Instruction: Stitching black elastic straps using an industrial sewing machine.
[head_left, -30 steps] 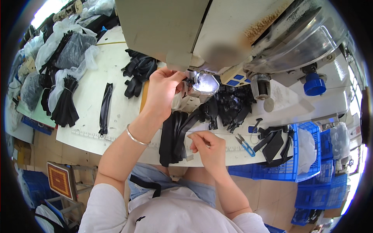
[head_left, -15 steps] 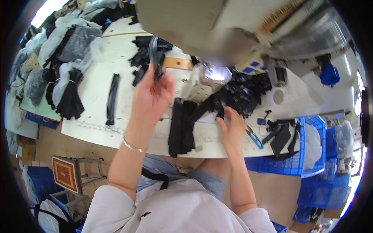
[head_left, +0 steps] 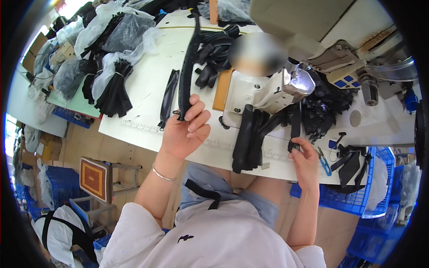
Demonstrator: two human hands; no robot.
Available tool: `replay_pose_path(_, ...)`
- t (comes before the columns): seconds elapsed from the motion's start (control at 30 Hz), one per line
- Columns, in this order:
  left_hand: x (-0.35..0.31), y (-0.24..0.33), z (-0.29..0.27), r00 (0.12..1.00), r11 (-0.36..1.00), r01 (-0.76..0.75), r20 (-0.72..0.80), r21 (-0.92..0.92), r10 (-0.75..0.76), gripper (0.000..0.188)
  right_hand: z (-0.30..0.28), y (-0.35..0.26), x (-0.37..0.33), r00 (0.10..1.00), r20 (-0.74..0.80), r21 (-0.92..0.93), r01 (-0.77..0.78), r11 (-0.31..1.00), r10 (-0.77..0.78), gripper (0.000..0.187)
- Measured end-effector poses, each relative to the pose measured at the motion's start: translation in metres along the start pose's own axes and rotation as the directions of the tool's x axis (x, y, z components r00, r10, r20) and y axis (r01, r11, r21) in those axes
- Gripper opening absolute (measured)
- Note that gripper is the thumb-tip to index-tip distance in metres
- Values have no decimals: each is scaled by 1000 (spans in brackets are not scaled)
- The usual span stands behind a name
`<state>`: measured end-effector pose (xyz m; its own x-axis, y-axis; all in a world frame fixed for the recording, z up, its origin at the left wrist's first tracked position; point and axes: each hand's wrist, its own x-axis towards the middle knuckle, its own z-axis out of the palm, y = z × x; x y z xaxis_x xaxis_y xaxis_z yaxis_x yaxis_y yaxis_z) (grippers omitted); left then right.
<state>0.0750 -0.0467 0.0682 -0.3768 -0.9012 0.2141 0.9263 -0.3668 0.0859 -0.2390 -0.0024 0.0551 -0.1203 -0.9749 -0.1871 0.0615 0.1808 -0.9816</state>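
My left hand (head_left: 185, 131) pinches the lower end of a long black strip (head_left: 190, 67), which stretches up and away over the table. Near the table's front edge, my right hand (head_left: 305, 161) has its thumb and fingers closed on the end of another black strip (head_left: 296, 125). Between my hands, folded black strips (head_left: 248, 138) hang slightly over the front edge. A single black strip (head_left: 169, 98) lies flat left of my left hand. Blue-handled thread snips (head_left: 325, 163) lie just right of my right hand.
A sewing machine (head_left: 292, 85) stands beyond my hands, with a heap of shiny black pieces (head_left: 328, 105) beside it. Bundled black strips (head_left: 214, 56) lie farther back. Plastic-wrapped bundles (head_left: 127, 35) fill the far left. A blue crate (head_left: 380, 178) sits at the right, a stool (head_left: 94, 178) lower left.
My left hand has come nearer and lower, and its strip now extends long instead of curling. My right hand has drawn back toward the front edge with its strip. The whole view has shifted.
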Motion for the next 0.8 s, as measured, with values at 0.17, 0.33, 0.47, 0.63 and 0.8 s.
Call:
replay_pose_path(0.17, -21, 38, -1, 995, 981, -96, 46, 168, 90, 14, -6, 10, -21, 995, 96, -78, -24, 997, 31, 35)
replay_pose_path(0.33, -30, 61, -9, 718, 108, 164, -194, 980, 668, 18, 2, 4, -49, 970, 179, 66, 154, 986, -164, 27)
replay_pose_path(0.47, -29, 61, -49, 718, -743, 563, 232, 362, 656, 12, 5, 5, -54, 965, 128, 61, 224, 973, -230, 14)
replay_pose_path(0.63, -19, -1, 2, 676, -882, 407, 570, 238, 467, 7, 23, -1, -77, 970, 139, -62, 211, 975, -201, 10)
replay_pose_path(0.8, -31, -100, 14, 989, -42, 89, -83, 995, 119, 13, 40, 5, -72, 855, 356, -202, 465, 862, -377, 7)
